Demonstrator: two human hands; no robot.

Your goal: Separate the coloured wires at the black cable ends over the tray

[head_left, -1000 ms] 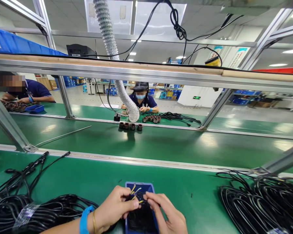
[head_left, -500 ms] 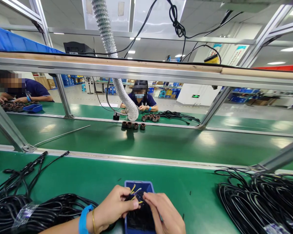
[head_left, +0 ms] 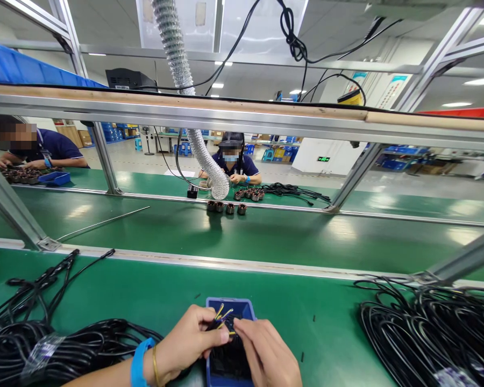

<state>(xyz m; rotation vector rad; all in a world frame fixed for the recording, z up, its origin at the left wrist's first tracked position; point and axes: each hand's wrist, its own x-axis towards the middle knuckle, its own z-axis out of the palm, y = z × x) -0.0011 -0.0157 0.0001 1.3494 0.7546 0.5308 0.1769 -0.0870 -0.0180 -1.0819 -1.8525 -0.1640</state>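
Observation:
My left hand (head_left: 197,337), with a blue band and a gold bangle at the wrist, pinches a black cable end from which thin yellow, white and dark wires (head_left: 222,316) fan out. Close on its right, my right hand (head_left: 266,349) has thumb and fingers pressed together beside the wires; what lies between its fingertips is too small to tell. Both hands are over a blue bin (head_left: 248,306) holding small black pieces. Coiled black cables (head_left: 92,344) lie left of my left forearm.
More coiled black cables (head_left: 423,328) lie on the right. Beyond a metal rail (head_left: 210,262), small copper-wound cores (head_left: 230,208) sit under a silver flexible duct (head_left: 205,156). Two people work across the frame. Metal posts stand left and right.
My right hand has shifted slightly left, nearer the wires. The row of copper-wound cores has moved a little to the right. My left hand has hardly moved.

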